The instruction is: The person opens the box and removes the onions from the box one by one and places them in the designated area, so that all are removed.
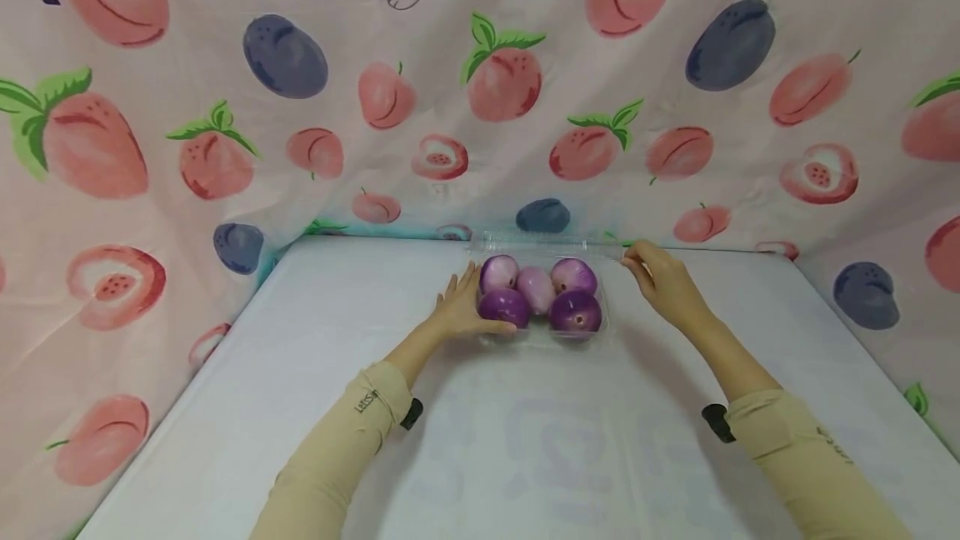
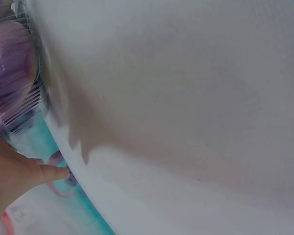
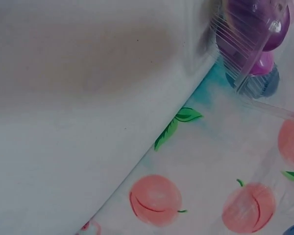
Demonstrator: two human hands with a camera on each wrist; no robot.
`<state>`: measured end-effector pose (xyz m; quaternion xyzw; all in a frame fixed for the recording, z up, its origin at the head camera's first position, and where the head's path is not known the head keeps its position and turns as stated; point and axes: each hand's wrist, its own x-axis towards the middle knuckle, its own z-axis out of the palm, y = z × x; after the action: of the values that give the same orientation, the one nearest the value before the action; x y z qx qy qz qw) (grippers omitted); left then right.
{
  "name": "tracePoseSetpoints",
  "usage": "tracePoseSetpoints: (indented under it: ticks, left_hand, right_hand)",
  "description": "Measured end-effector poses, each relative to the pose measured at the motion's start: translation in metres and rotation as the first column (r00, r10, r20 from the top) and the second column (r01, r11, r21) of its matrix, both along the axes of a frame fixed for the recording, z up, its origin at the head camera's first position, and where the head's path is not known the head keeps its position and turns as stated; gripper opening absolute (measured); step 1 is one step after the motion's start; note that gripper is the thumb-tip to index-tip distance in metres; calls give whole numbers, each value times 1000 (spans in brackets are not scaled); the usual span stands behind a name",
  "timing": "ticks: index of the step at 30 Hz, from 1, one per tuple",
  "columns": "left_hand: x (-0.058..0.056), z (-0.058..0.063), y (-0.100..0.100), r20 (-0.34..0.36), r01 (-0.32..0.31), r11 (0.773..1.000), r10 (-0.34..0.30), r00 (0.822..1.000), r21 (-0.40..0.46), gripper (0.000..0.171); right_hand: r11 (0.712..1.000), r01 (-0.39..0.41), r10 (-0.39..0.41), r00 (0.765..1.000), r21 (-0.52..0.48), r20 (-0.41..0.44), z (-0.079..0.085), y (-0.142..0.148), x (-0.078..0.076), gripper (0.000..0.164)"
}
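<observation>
A clear plastic clamshell box (image 1: 542,338) sits near the back of the white table, its lid (image 1: 551,244) raised behind it. Inside are several glossy, round purple vegetables (image 1: 576,310) resembling onions, some dark, some pale lilac. My left hand (image 1: 459,311) rests against the box's left side, fingers extended along it and thumb stretched along the front edge. At the far right, my right hand (image 1: 663,280) pinches the lid's corner between thumb and fingers. In the right wrist view the ribbed box wall (image 3: 240,54) shows, but the right hand is out of frame.
The white-covered table (image 1: 337,298) meets a fruit-printed cloth (image 1: 450,48) that hangs close behind the box. The same cloth rises along both sides. Dark wrist devices (image 1: 719,422) sit at the sleeve cuffs.
</observation>
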<state>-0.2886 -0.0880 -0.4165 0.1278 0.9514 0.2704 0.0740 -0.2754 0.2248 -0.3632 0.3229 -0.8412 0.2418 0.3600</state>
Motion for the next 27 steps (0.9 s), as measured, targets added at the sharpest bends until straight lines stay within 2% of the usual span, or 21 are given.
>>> tracePoseSetpoints:
  ticks: [6, 9, 13, 16, 20, 27]
  left_hand:
    - [-1, 1, -1, -5, 57, 998, -57, 998, 6, 128]
    - [-1, 3, -2, -14, 82, 997, -81, 997, 15, 126]
    - [-2, 1, -2, -4, 91, 995, -91, 996, 35, 126]
    - [-2, 0, -1, -8, 95, 994, -94, 996, 51, 127]
    - [2, -3, -3, -24, 93, 993, -91, 996, 68, 128]
    - [18, -8, -9, -14, 111, 991, -111, 994, 70, 131]
  right_hand:
    - [999, 1, 1, 999, -37, 54, 5, 0, -4, 11]
    - [995, 5, 6, 994, -102, 113, 6, 0, -5, 6]
    - [962, 1, 61, 974, -273, 217, 10, -1, -7, 5]
    - [932, -2, 89, 971, -361, 224, 14, -3, -8, 7]
    - [929, 17, 59, 980, -371, 192, 17, -6, -12, 8]
    - [936, 63, 1, 983, -345, 184, 18, -10, -16, 7]
